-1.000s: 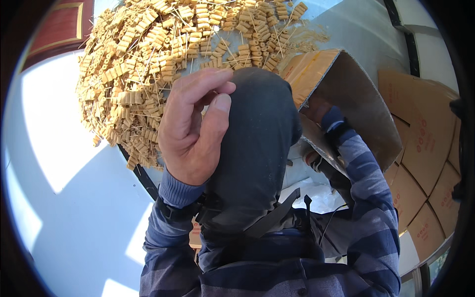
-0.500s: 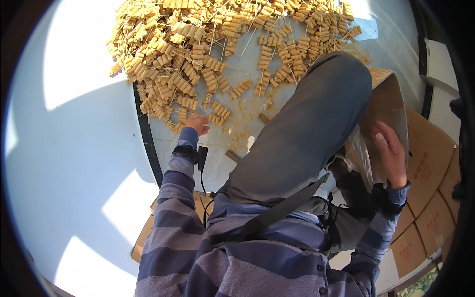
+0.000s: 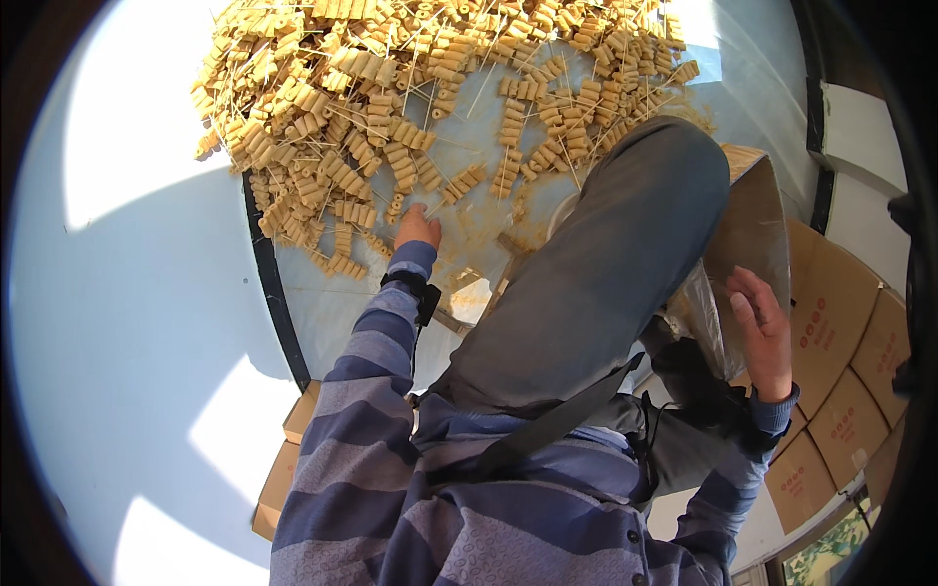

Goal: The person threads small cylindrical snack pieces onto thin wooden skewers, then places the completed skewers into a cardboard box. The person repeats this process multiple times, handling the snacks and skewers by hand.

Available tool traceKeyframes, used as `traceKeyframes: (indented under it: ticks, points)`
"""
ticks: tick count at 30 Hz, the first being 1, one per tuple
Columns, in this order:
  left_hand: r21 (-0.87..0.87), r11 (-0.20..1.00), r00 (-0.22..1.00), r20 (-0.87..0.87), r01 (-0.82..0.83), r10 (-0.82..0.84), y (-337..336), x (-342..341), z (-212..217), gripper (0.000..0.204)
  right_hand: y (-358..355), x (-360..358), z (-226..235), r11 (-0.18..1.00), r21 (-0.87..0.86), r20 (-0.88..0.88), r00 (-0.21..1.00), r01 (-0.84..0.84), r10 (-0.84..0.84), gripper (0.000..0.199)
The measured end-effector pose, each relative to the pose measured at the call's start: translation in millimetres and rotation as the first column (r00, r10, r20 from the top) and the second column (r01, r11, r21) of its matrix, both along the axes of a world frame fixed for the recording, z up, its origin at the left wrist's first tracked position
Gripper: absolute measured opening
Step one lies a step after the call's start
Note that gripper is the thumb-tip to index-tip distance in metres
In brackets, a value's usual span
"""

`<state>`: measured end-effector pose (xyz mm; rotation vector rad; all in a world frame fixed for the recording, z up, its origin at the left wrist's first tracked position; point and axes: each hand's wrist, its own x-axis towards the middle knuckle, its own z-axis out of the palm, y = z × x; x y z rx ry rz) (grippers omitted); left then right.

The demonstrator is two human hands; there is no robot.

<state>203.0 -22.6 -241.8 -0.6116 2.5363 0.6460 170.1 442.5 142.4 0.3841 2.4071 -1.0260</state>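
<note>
Head: skewers [image 3: 376, 117] mostly beyond both hands [image 3: 418, 231]

Pile of skewered tan rolls [image 3: 342, 127], cropped above; cardboard carton [image 3: 757, 220], partly hidden by knee [image 3: 650, 210]; left hand [image 3: 418, 229], grasp too small to discern.

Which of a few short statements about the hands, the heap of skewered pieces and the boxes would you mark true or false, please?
1. The left hand is at the near edge of the heap of skewered pieces. True.
2. The right hand is resting on the knee. False: the right hand is by the open carton, apart from the knee.
3. The skewered pieces are bright green. False: they are yellow-brown.
4. Cardboard boxes stand at the right of the picture. True.
5. Both sleeves are plain. False: the sleeves are striped.
</note>
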Motion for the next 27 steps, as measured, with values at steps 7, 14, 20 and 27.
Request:
traceKeyframes:
  ticks: [7, 14, 20, 27]
  points:
    - [-0.066, 0.973, 0.948, 0.249, 0.222, -0.200, 26.4, -53.7, -20.5, 0.028, 1.9, 8.2, 6.0, 0.998, 0.055, 0.038, 0.999, -0.017, 0.015, 0.034]
    - [0.070, 0.941, 0.943, -0.057, 0.332, -0.328, 52.8, -49.3, 8.3, 0.018, 3.2, 12.2, -6.3, 0.997, 0.073, 0.062, 0.998, 0.014, -0.019, 0.033]
    - [0.245, 0.966, 0.964, -0.266, 0.080, -0.012, 39.4, -76.4, 53.0, 0.017, -11.3, 7.5, -14.9, 1.000, -0.013, 0.035, 0.999, -0.023, 0.023, 0.033]
    - [0.447, 0.841, 0.801, -0.356, -0.306, 0.481, -39.7, -143.3, 86.9, 0.016, -6.2, 9.9, -11.4, 0.999, 0.029, 0.013, 1.000, -0.025, 0.024, 0.034]
